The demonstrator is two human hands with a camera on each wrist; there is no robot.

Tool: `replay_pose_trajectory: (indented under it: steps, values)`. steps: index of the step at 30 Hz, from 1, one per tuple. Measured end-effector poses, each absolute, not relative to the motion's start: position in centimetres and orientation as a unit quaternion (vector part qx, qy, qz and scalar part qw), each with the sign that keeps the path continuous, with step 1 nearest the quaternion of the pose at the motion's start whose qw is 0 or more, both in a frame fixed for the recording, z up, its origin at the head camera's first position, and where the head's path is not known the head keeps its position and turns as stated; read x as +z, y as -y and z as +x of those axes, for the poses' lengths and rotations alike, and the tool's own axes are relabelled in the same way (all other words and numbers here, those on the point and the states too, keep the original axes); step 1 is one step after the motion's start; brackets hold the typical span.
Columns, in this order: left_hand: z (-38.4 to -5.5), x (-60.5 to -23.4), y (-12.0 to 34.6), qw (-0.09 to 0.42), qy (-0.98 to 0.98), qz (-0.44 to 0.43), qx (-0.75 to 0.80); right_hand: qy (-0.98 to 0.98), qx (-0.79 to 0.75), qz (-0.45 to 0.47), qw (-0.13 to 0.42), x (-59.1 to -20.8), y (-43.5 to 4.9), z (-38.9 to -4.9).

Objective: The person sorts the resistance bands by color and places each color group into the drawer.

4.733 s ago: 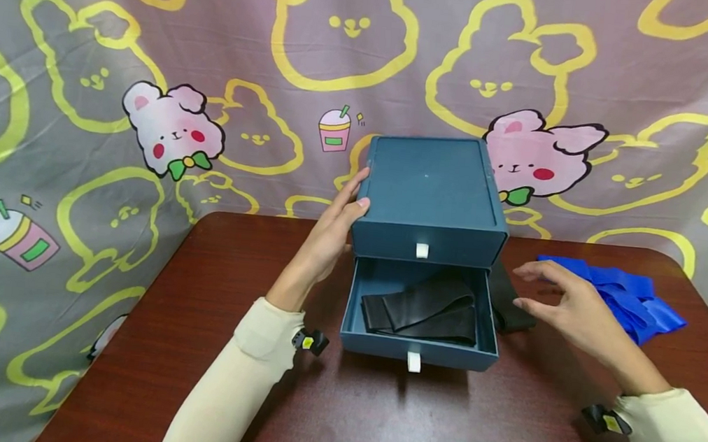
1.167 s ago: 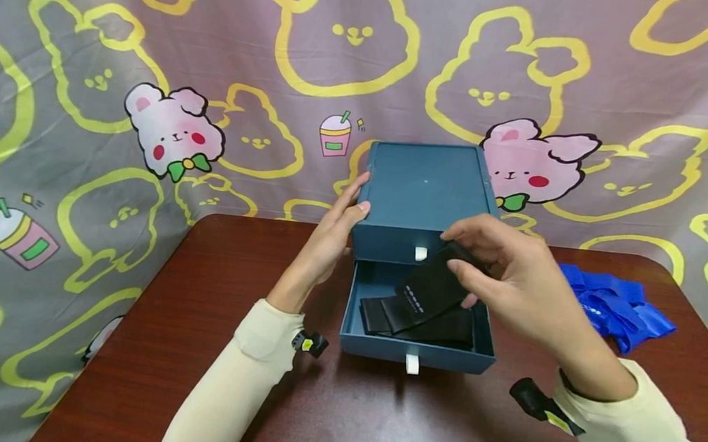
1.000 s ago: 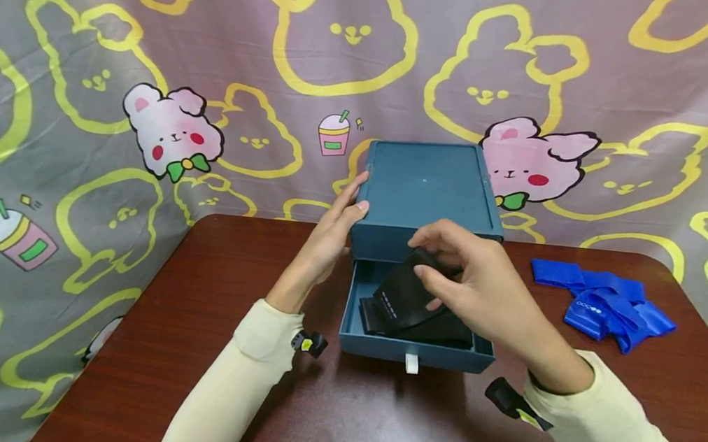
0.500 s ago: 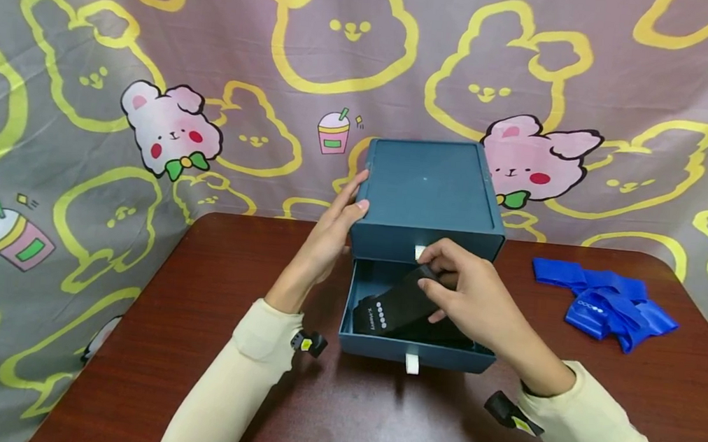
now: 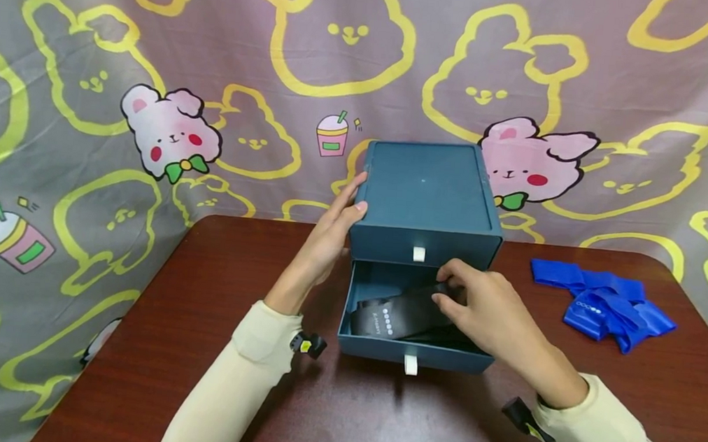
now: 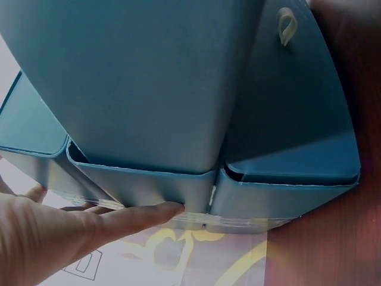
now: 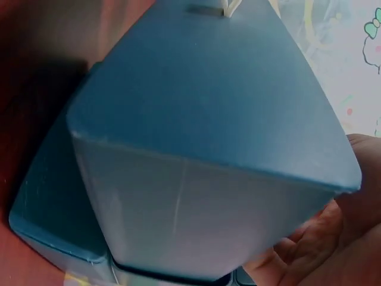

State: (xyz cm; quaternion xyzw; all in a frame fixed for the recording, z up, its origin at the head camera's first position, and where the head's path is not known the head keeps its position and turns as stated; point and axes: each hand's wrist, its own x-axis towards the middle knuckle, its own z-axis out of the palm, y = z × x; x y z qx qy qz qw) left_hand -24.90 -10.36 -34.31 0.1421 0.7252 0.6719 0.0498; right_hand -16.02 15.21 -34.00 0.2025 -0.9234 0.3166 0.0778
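My right hand (image 5: pixel 488 313) pinches the black band (image 5: pixel 403 314) over the open lower drawer (image 5: pixel 408 352). I'd press it flat inside, clear of the drawer's front wall. My left hand (image 5: pixel 331 229), fingers straight, steadies the teal box (image 5: pixel 426 192) left of the drawer.

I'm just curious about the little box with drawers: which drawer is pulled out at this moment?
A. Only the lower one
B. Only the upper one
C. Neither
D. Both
A. On the teal drawer box the lower drawer stands pulled out, with the right hand laying a black band in it, while the upper drawer sits flush with the front.
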Motion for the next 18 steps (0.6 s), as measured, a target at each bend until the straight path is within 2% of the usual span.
replay_pose_trajectory:
  steps: [8,18]
  values:
    - [-24.9,-34.3,10.4,0.048,-0.726,0.143,0.671,0.933,0.286,0.185,0.113,-33.6,-15.9,-15.5]
    - [-24.9,-34.4,10.4,0.049,-0.725,0.148,0.671,0.919,0.313,0.196,0.139,-32.8,-16.8,-13.4]
